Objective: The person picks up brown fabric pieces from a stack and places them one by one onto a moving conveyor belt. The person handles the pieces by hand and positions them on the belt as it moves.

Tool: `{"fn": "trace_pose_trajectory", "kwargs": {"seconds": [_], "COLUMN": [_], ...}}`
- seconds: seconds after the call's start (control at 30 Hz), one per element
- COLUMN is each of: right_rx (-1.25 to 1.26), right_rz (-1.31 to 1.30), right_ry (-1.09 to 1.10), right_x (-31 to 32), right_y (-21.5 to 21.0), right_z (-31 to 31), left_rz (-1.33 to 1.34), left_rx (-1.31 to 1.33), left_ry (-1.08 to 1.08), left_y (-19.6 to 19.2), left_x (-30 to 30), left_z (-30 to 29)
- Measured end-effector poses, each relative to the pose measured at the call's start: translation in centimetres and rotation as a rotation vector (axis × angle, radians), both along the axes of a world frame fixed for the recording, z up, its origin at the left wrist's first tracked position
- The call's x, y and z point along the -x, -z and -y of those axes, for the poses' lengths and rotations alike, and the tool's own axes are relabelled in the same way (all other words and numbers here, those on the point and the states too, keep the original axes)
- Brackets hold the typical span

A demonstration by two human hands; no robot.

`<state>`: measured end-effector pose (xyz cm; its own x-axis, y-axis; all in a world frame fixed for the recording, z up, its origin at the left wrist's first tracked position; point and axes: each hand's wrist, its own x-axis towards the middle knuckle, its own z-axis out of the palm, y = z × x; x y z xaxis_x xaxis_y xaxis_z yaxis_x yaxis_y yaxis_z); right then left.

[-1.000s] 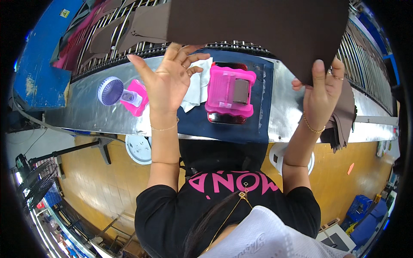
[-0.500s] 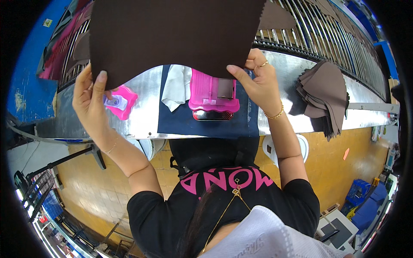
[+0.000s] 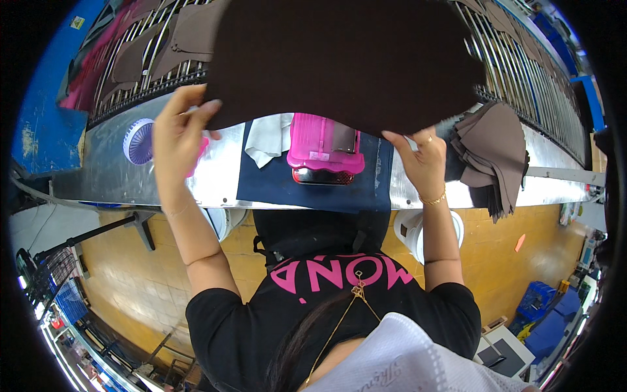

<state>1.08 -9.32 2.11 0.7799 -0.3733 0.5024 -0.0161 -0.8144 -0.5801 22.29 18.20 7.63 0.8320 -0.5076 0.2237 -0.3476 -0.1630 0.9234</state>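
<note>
We see the left grip (image 3: 177, 137) pinching the near left corner of the panel (image 3: 339, 65), and the right grip (image 3: 424, 160) closed on its near edge towards the right. The right fingertips are partly behind the cloth, so we judge that pinch mostly from the thumb. With the grips well apart, we take it that the panel is meant to hang spread rather than fold. It is in the air beyond the near part of the tabletop (image 3: 219, 176), its far edge running out of view.

Below, we find the pink box (image 3: 325, 134) on the blue mat (image 3: 261, 189), which probably keeps it off the slick metal. The white cloth (image 3: 266, 142) lies just left of the box, near at hand. We see the fan (image 3: 138, 142) standing beside the left grip, off to the side, perhaps to leave the middle free. The stack (image 3: 493, 147) lies right of the right grip, fanned out and drooping over the near edge. Farther out, the rack (image 3: 522, 85) bears more brown pieces (image 3: 196, 29).
</note>
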Motion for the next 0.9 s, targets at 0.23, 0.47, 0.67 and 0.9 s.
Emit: {"fn": "trace_pose_trajectory", "kwargs": {"seconds": [0.23, 0.47, 0.67, 0.9], "right_rx": [-0.412, -0.627, -0.700, -0.752], "right_rz": [-0.148, 0.036, 0.411, 0.503], "right_ry": [0.165, 0.244, 0.322, 0.438], "right_x": [8.3, 17.6, 19.6, 16.2], "right_y": [3.3, 0.3, -4.6, -6.6], "right_z": [2.2, 6.8, 8.0, 11.7], "left_rz": [0.227, 0.630, -0.315, -0.668], "left_rx": [-0.187, -0.200, 0.020, 0.159], "left_ry": [0.388, 0.631, 0.767, 0.763], "left_y": [1.7, 0.8, -3.9, -4.6], "left_x": [1.2, 4.1, 5.2, 5.1], "left_z": [7.0, 12.9, 13.0, 10.9]}}
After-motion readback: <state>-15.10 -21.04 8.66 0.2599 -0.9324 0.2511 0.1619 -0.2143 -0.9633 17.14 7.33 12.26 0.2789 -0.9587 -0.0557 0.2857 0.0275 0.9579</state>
